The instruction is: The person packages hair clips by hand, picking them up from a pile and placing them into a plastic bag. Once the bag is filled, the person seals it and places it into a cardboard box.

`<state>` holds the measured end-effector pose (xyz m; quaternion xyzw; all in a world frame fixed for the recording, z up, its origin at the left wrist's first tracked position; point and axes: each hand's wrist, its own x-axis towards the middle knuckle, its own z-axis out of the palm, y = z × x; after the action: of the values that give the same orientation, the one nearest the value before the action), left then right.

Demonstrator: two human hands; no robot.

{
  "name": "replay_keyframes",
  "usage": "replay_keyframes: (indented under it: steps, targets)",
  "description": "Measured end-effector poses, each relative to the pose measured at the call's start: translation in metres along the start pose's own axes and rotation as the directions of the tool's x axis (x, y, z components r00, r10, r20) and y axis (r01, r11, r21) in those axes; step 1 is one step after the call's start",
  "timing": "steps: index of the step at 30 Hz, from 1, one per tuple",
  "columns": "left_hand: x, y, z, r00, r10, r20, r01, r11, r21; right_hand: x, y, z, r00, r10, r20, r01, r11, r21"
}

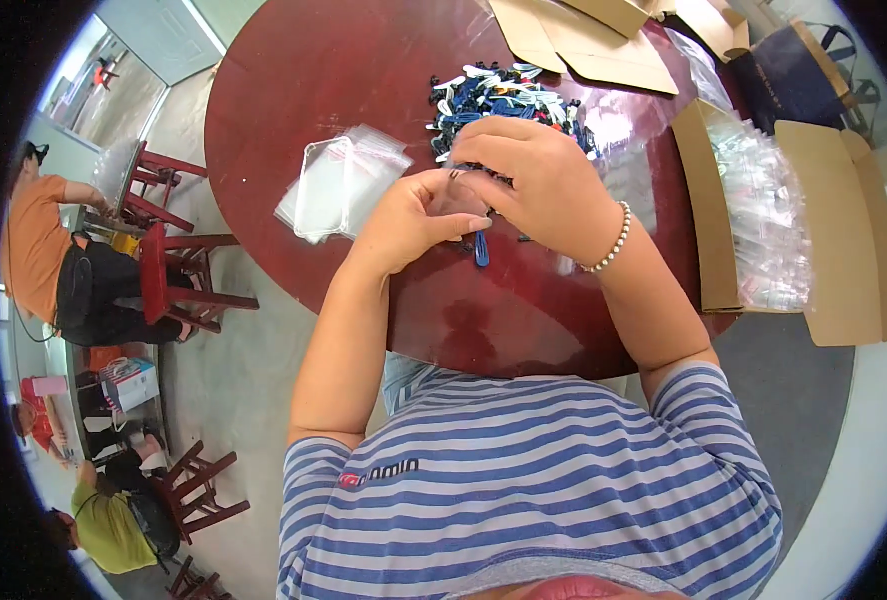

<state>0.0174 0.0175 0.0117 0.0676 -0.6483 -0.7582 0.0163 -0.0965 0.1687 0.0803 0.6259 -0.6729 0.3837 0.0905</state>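
Observation:
Over the dark red round table [273, 90], my two hands meet in front of a heap of cord straps [513, 95] in blue, white and black. My left hand [408, 220] pinches a clear plastic piece [458, 198], mostly covered by the fingers. Curled over it from the far side, my right hand [538, 180] has its fingers closed; what they hold is hidden. A blue cord loop [481, 250] shows just below my left thumb. Left of my hands lie a clear phone case [308, 190] and a stack of clear zip bags [378, 165] beneath it.
At the right, an open cardboard box [708, 210] is full of clear packets [763, 220]. Flattened cardboard [603, 55] lies at the far edge, near a dark blue bag [793, 75]. To the left are red wooden stools [178, 280] and seated people [43, 240].

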Motion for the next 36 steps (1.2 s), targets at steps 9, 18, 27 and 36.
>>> replay_keyframes:
  steps: [9, 18, 27, 36]
  targets:
    - [-0.001, -0.005, -0.005, 1.000, -0.023, 0.003, 0.023, 0.985, -0.170, 0.003, 0.005, 0.007, 0.998, -0.024, 0.062, 0.019, 0.995, 0.093]
    - [0.003, -0.005, -0.009, 0.998, -0.044, -0.052, 0.039, 0.995, -0.096, -0.001, 0.011, 0.004, 0.989, -0.041, 0.140, 0.029, 0.996, 0.085]
    - [0.004, -0.005, -0.010, 0.974, -0.067, -0.218, 0.050, 0.995, -0.082, -0.008, 0.036, -0.021, 0.983, 0.001, 0.186, 0.004, 1.000, -0.028]
    - [0.004, -0.007, -0.011, 0.969, -0.045, -0.242, 0.022, 0.995, -0.097, -0.024, 0.058, 0.012, 0.747, 0.315, 0.586, -0.106, 0.926, -0.362]
